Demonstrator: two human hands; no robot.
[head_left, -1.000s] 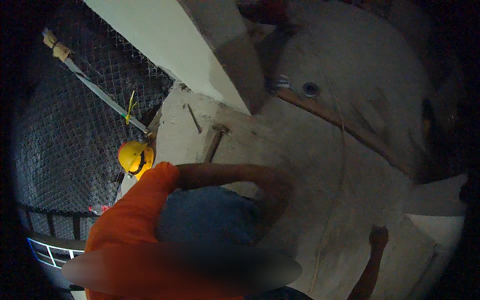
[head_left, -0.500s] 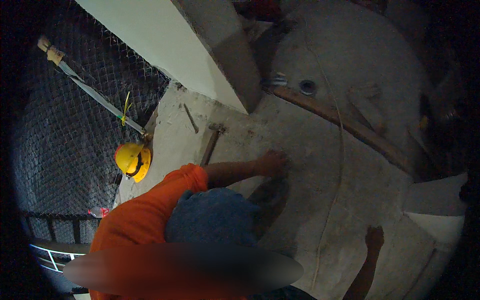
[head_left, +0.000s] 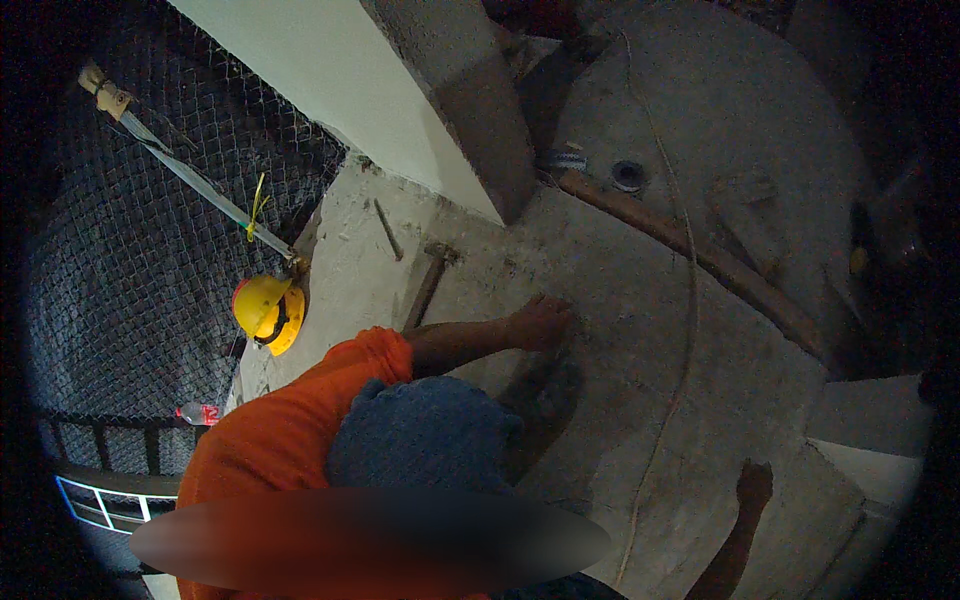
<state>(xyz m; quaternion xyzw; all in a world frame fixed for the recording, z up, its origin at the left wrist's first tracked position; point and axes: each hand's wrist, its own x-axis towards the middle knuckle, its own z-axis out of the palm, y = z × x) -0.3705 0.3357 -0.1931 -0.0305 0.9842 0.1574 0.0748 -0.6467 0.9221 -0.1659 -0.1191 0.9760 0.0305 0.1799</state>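
Observation:
My left arm in an orange sleeve stretches rightward over the dim concrete floor (head_left: 620, 400). My left hand (head_left: 541, 322) is low over it with its fingers curled in; anything they hold is hidden. A dark shadow lies below this hand. To the right, my right hand (head_left: 755, 485) looks closed, but it is too dark to make out what is in it. Beside my left forearm lies a hammer (head_left: 428, 287), its head pointing away. Farther off is a thin metal rod (head_left: 388, 230). Blue-grey cloth (head_left: 425, 435) shows beside my left sleeve.
A yellow hard hat (head_left: 268, 312) rests at the left edge, near a bottle (head_left: 198, 413) and dark mesh (head_left: 130, 290). A pale pillar (head_left: 400, 100) stands ahead. A long beam (head_left: 690, 250), a ring-shaped roll (head_left: 628, 176) and a thin cord (head_left: 690, 330) lie on the right.
The view has shifted slightly, so the pillar, beam and roll appear a little farther right. My left hand is marginally changed in angle; my right hand stays nearly in place.

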